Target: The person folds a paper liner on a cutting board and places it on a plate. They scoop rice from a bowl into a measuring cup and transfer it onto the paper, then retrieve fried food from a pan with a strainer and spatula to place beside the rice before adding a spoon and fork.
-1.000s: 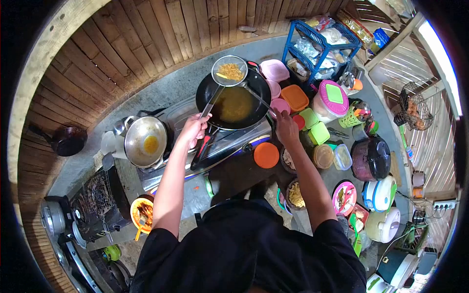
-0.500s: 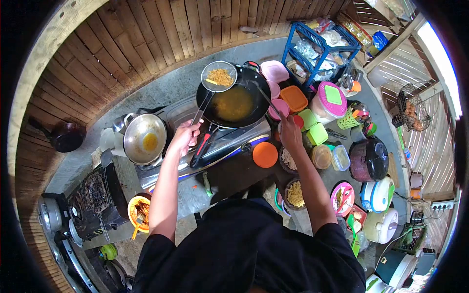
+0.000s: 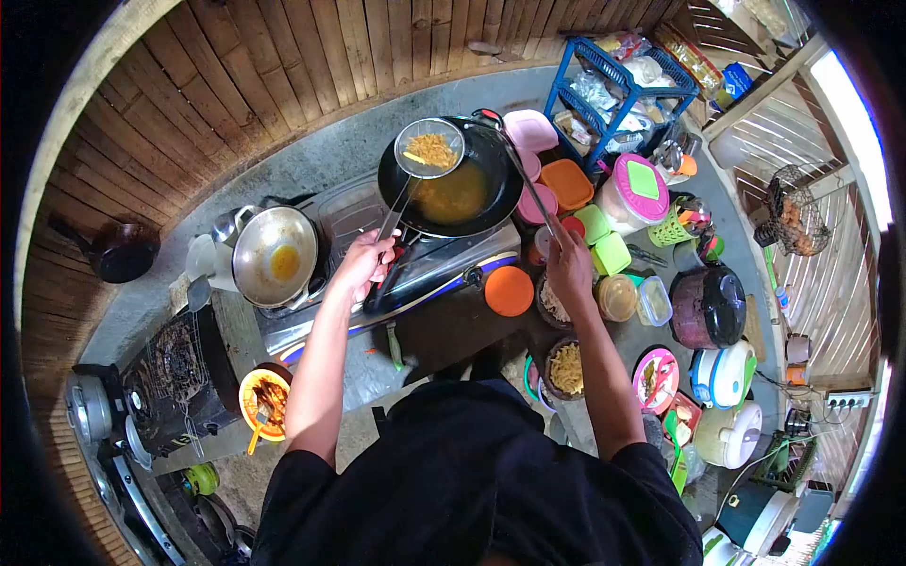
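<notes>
My left hand (image 3: 364,264) is closed around the handle of a mesh strainer (image 3: 430,138), which hangs over the left part of a black wok (image 3: 503,189). Golden fried pieces (image 3: 432,153) lie in the mesh. Brownish-yellow oil (image 3: 455,200) covers the wok's bottom. In my right hand (image 3: 569,275) is a long metal-handled utensil (image 3: 530,185), slanting up toward the wok's far right rim; its working end cannot be made out. The wok rests on a gas stove (image 3: 406,297), its handle passing close to my left hand.
Left on the stove is a metal pan (image 3: 253,250) with a little oil. An orange bowl (image 3: 248,401) holds red food and a utensil. Plastic containers (image 3: 566,184) crowd the wok's right side, below a blue rack (image 3: 618,108). A knife (image 3: 394,345) lies by the stove's front edge.
The utensil in my right hand has moved from inside the wok up to its far right rim. The strainer has shifted slightly right, still over the wok.
</notes>
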{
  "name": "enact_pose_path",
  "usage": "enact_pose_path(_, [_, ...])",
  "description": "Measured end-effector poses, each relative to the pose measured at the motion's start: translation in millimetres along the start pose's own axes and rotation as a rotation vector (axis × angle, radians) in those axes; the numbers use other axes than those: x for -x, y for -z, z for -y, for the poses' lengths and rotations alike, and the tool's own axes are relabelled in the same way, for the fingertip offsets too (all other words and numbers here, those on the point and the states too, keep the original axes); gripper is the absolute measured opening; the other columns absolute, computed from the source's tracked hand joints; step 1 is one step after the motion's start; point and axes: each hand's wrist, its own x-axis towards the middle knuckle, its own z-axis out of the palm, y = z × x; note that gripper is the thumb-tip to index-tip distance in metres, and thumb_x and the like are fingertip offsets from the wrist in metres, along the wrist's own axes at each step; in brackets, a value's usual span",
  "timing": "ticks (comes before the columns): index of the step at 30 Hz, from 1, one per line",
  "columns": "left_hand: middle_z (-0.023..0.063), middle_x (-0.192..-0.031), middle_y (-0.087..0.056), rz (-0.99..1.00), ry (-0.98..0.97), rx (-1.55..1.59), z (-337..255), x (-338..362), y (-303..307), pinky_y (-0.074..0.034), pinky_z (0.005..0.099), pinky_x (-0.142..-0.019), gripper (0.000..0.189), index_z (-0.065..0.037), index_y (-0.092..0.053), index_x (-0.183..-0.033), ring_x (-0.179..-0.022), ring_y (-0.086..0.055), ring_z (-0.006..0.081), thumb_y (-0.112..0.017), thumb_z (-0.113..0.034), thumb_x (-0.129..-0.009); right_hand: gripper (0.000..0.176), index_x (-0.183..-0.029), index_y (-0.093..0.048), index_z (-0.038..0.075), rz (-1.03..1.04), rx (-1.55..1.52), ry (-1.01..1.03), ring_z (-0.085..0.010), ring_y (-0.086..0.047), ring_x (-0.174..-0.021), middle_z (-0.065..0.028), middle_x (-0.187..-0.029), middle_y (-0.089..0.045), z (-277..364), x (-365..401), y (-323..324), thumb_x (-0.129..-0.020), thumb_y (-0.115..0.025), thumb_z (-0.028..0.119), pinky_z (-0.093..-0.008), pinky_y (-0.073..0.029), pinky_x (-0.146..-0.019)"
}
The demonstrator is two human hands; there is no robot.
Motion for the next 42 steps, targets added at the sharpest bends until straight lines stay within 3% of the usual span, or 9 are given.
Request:
enact_pose_path(3, [-0.0053,-0.062,-0.041,0.019,0.008,-0.001,3.7,-2.9,-2.9,-0.02,0.0193,-0.038,0.018,-0.008,-0.054,-0.113,-0.043,-0.03,0.0023,-0.048,-0.012,-0.097,0.042,-0.132,-0.054,0.015,-0.042,-0.097,0.134,-0.0415,-0.061,-0.079,-0.02,-0.093,-0.059,10.3,7.2,-0.5,-0.09,-0.054,0.01,-0.0498,-0.049,-0.067])
enact_pose_path(7, [-0.0056,-0.061,-0.04,0.033,0.016,0.02,6.0,-3.4,-10.1,-0.021,0.0187,-0.038,0.018,-0.007,-0.054,-0.113,-0.043,-0.031,0.0019,-0.049,-0.011,-0.097,0.038,-0.128,-0.057,0.015,0.144,-0.041,0.027,-0.04,-0.061,-0.084,-0.0205,-0.093,-0.06,32.8,20.9,2.0,-0.09,-0.054,0.01,-0.0456,-0.05,-0.073])
enact_pose_path(11, [-0.0064,-0.06,-0.039,0.097,0.031,0.021,13.7,-4.9,-18.7,-0.018,0.0201,-0.038,0.013,-0.01,-0.051,-0.11,-0.041,-0.027,0.0023,-0.048,-0.013,-0.098,0.042,-0.13,-0.056,0.015,0.167,0.169,0.063,-0.0401,-0.061,-0.073,-0.0174,-0.085,-0.057,33.4,10.6,-13.2,-0.089,-0.055,0.009,-0.0478,-0.05,-0.062])
enact_pose_path(17, [-0.0065,-0.06,-0.039,0.096,0.031,0.029,13.7,-0.2,-20.7,-0.019,0.0197,-0.038,0.014,-0.009,-0.051,-0.111,-0.041,-0.027,0.0021,-0.047,-0.013,-0.098,0.04,-0.128,-0.057,0.013,-0.028,-0.068,0.173,-0.041,-0.061,-0.073,-0.0185,-0.085,-0.057,32.3,-0.6,-4.5,-0.089,-0.055,0.009,-0.0485,-0.05,-0.064])
enact_pose_path(20, [-0.0067,-0.06,-0.038,0.08,0.027,0.036,13.8,4.0,-18.2,-0.018,0.0196,-0.038,0.015,-0.009,-0.051,-0.112,-0.041,-0.027,0.002,-0.047,-0.013,-0.098,0.038,-0.128,-0.058,0.014,0.052,-0.098,0.154,-0.0414,-0.061,-0.074,-0.0198,-0.087,-0.058,36.5,10.8,4.1,-0.09,-0.055,0.01,-0.0496,-0.049,-0.064])
enact_pose_path(22, [-0.0068,-0.06,-0.038,0.073,0.024,0.036,13.7,5.3,-20.1,-0.018,0.0196,-0.038,0.016,-0.009,-0.051,-0.113,-0.041,-0.027,0.0019,-0.047,-0.013,-0.098,0.038,-0.128,-0.058,0.015,0.202,0.043,0.004,-0.0403,-0.06,-0.08,-0.0204,-0.089,-0.059,36.4,19.8,2.4,-0.09,-0.055,0.01,-0.0468,-0.049,-0.071])
enact_pose_path(28, [-0.0069,-0.061,-0.038,0.094,-0.055,-0.031,-7.6,16.2,-33.3,-0.018,0.0194,-0.038,0.015,-0.009,-0.053,-0.112,-0.042,-0.029,0.0018,-0.048,-0.013,-0.098,0.043,-0.132,-0.054,0.016,0.058,0.035,0.105,-0.0395,-0.061,-0.073,-0.019,-0.087,-0.058,35.9,11.6,4.8,-0.09,-0.055,0.011,-0.0477,-0.05,-0.064])
enact_pose_path(32, [-0.0062,-0.06,-0.037,0.081,-0.138,-0.029,-42.8,37.4,-47.5,-0.023,0.0189,-0.037,0.023,-0.008,-0.055,-0.12,-0.04,-0.03,0.0024,-0.048,-0.012,-0.098,0.047,-0.133,-0.053,0.013,-0.027,-0.017,0.088,-0.0385,-0.061,-0.074,-0.0173,-0.089,-0.058,54.7,3.8,30.4,-0.087,-0.056,0.005,-0.047,-0.051,-0.064])
enact_pose_path(42, [-0.0061,-0.062,-0.038,0.055,-0.024,-0.004,21.0,-11.1,-26.3,-0.019,0.0202,-0.037,0.014,-0.008,-0.052,-0.11,-0.042,-0.03,0.0025,-0.048,-0.013,-0.098,0.04,-0.133,-0.053,0.015,0.131,0.112,0.037,-0.0401,-0.061,-0.078,-0.018,-0.092,-0.057,19.2,21.0,-21.2,-0.092,-0.051,0.014,-0.0496,-0.05,-0.065])
